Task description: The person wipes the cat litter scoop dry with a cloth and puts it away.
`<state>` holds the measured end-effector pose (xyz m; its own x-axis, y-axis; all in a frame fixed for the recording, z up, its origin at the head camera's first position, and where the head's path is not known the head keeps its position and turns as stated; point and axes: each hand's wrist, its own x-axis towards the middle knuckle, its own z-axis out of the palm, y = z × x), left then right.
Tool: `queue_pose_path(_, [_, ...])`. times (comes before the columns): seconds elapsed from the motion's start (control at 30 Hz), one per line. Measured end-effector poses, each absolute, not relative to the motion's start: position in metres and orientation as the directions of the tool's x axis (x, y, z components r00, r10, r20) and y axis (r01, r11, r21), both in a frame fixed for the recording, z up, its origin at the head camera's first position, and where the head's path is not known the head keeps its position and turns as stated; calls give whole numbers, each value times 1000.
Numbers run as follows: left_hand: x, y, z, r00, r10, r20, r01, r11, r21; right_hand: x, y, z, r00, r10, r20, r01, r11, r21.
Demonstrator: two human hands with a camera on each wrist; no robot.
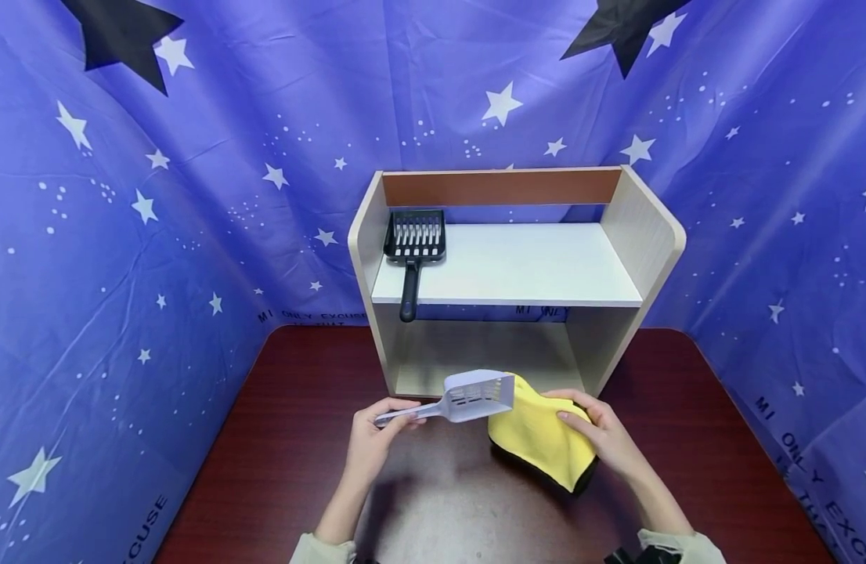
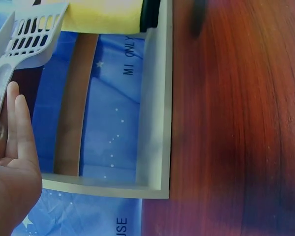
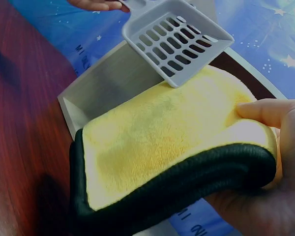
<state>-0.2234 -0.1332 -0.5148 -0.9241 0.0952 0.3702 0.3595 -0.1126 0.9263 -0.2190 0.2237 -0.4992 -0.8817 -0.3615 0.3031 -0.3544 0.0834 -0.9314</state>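
Observation:
By its handle, my left hand (image 1: 369,440) grips a light grey slotted litter scoop (image 1: 468,395), raised above the table in front of the shelf. My right hand (image 1: 605,435) pinches a folded yellow cloth (image 1: 542,431) with dark edging, thumb on top. In the right wrist view the scoop's front edge meets or overlaps the far side of the cloth (image 3: 152,137); whether they touch I cannot tell. The left wrist view shows the scoop's slots (image 2: 32,37) and my thumb and fingers at its handle.
A two-level wooden shelf unit (image 1: 651,235) stands at the back of the dark red table (image 1: 292,439). On its white upper board (image 1: 532,262) lies a black slotted scoop (image 1: 413,254), its handle jutting over the front edge. A blue star-patterned curtain (image 1: 214,196) surrounds the table.

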Motion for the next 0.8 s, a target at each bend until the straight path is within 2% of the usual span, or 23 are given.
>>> queue_pose_path(0.27, [-222, -124, -512, -948, 4, 319, 310, -218, 925, -218, 212, -501, -918, -294, 268, -274, -18, -961])
queue_pose_path(0.47, [-220, -119, -514, -968, 9, 251, 238, -287, 928, -219, 201, -501, -926, -243, 287, -269, -105, -957])
queue_pose_path(0.63, [-219, -116, -515, -980, 30, 195, 182, -249, 951, -221, 195, -498, -937, -177, 302, -283, -124, -951])
queue_pose_path(0.8, [-216, -112, -515, -985, 19, 173, 169, -127, 977, -222, 190, -495, -937, -132, 322, -305, -132, -943])
